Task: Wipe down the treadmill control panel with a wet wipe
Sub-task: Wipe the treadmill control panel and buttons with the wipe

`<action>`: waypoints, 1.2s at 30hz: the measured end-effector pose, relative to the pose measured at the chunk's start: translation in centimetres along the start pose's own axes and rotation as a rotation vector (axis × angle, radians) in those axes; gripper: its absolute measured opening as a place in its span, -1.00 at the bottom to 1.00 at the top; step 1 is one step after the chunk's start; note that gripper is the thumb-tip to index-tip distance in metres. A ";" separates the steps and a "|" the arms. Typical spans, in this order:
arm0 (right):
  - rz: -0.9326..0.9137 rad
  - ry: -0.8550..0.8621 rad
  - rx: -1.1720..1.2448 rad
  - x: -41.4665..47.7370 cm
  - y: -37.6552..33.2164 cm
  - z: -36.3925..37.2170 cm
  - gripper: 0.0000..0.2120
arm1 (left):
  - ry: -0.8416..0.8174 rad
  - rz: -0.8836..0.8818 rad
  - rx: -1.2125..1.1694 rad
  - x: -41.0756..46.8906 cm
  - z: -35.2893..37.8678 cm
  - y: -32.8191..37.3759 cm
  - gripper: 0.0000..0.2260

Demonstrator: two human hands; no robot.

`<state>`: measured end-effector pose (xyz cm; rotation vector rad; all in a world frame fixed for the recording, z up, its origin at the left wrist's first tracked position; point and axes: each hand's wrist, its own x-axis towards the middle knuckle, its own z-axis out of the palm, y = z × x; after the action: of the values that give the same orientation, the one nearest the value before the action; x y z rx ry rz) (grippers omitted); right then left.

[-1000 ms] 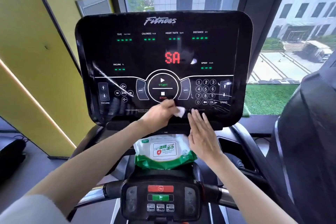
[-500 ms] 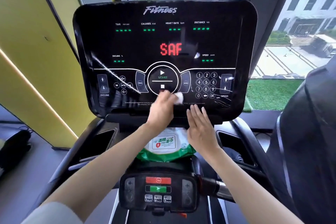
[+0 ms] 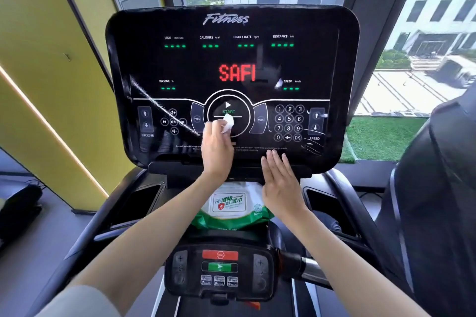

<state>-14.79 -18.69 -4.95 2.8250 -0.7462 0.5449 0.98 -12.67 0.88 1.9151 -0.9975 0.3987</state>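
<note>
**A:** Entry one, left hand?
**B:** Left hand [image 3: 216, 148]: fingers curled, pinching a crumpled white wet wipe [image 3: 228, 123] and pressing it onto the round start/stop dial [image 3: 243, 107], just below the word START.

**A:** Entry two?
**B:** Right hand [image 3: 280, 183]: fingers straight and pressed together, holding nothing. Its fingertips [image 3: 273, 156] are at the lower rim of the control panel [image 3: 322, 33], to the right of the left hand; whether they touch it cannot be told.

**A:** The panel itself?
**B:** Black and glossy. Red letters SAFI [image 3: 237, 73] at centre, green dashes under each readout label, number keypad [image 3: 289, 123] right of the dial. Pale streaks at lower left and lower right.

**A:** Below it?
**B:** Green-and-white wipe pack [image 3: 229, 207] lying under the panel, its right side hidden behind the right wrist. Nearer the camera, a handlebar console [image 3: 180, 288] with a red button [image 3: 220, 255] above a green one [image 3: 219, 267].

**A:** Surroundings?
**B:** Yellow wall [image 3: 38, 59] on the left; window [image 3: 425, 33] behind.
</note>
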 end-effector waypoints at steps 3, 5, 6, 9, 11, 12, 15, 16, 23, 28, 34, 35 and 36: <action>0.003 -0.020 0.004 0.1 0.1 0.0 -0.49 | -0.225 0.313 0.063 -1.6 0.8 0.7 -0.80; -0.001 -0.022 0.003 0.2 0.2 -0.1 -0.49 | -0.393 0.437 0.080 -1.6 0.6 0.5 -0.78; -0.006 -0.027 -0.001 0.2 0.3 -0.2 -0.48 | -0.363 0.414 0.074 -1.0 0.5 0.3 -0.79; -0.020 -0.029 -0.016 0.1 0.7 -0.4 -0.46 | -0.034 0.090 -0.008 0.9 0.1 0.9 -0.85; -0.001 -0.018 -0.011 -0.1 1.2 -0.6 -0.47 | -0.039 0.134 0.040 0.5 0.6 1.2 -0.82; 0.023 -0.007 0.002 -0.2 1.6 -0.8 -0.48 | -0.162 0.271 0.074 -0.3 1.0 1.3 -0.77; 0.096 0.032 0.037 -0.3 2.9 -1.2 -0.52 | -0.501 0.676 0.172 -0.9 1.3 0.6 -0.67; 0.113 0.034 0.045 -0.3 3.1 -1.4 -0.52 | -0.468 0.668 0.171 0.0 1.3 0.5 -0.67; 0.182 -0.002 0.061 0.0 2.2 -1.0 -0.40 | -0.471 0.821 0.200 0.6 2.0 1.8 -0.65; 0.179 0.016 0.061 -0.1 2.2 -1.0 -0.39 | -0.298 0.700 0.158 4.4 1.4 1.1 -0.69; 0.169 0.039 0.076 -0.2 2.2 -0.8 -0.39 | -0.429 1.149 0.342 2.9 1.5 1.5 -0.72; 0.165 0.051 0.085 -0.2 2.2 -0.8 -0.39 | -0.445 1.196 0.395 3.7 1.1 1.2 -0.76; 0.164 0.065 0.098 -0.2 2.2 -0.8 -0.40 | -0.442 1.046 0.355 4.6 0.7 1.3 -0.83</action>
<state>-16.36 -20.29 -4.13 2.8344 -0.9699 0.7127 2.74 -15.85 4.12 1.6527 -2.3435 0.7881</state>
